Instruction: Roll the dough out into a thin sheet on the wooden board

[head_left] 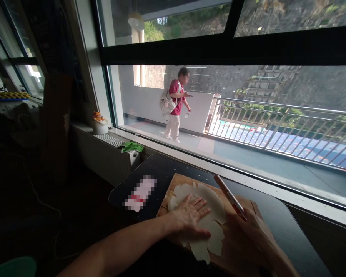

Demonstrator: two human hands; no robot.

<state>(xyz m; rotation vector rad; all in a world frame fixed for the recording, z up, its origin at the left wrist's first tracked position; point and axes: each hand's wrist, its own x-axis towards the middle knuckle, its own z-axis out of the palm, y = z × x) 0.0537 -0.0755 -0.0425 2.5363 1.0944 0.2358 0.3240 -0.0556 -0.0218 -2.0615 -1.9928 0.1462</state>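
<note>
A thin, pale sheet of dough with ragged, torn edges lies on a wooden board. Splits run in from its right and lower sides. My left hand rests flat on the sheet, fingers spread. At the board's right side, my right hand is closed round a long, slim, shiny knife. Its far end points up and to the left, above the board's far edge. The handle is mostly hidden in my fingers.
The board sits on a dark table by a window. A blurred pink-and-white packet lies left of the board. A green cloth and a white pot rest on the radiator. Outside, a person walks past a railing.
</note>
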